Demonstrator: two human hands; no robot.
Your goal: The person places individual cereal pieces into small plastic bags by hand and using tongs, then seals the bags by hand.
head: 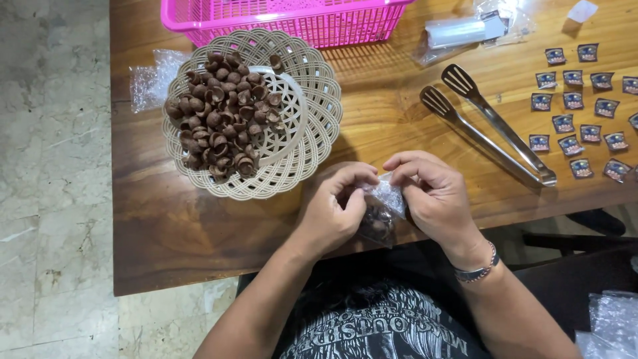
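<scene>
Small clear plastic bag (383,207) of brown cup-shaped pieces, held at the near edge of the wooden surface (372,113). Left hand (330,207) and right hand (432,193) both pinch its top. Cream woven basket (312,133) of brown pieces just beyond; metal tongs (492,129) to the right.

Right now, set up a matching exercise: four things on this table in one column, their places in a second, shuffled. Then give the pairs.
Things:
1. Tongs
2. Pink basket
3. Small bag
4. Brown pieces

Places:
A. Heaped in the woven tray
B. Held between both hands, left and right
C. At the table's far edge, behind the tray
D. Lying on the wood between the tray and the rows of stickers

Pairs: 1-D, 2-C, 3-B, 4-A
</scene>
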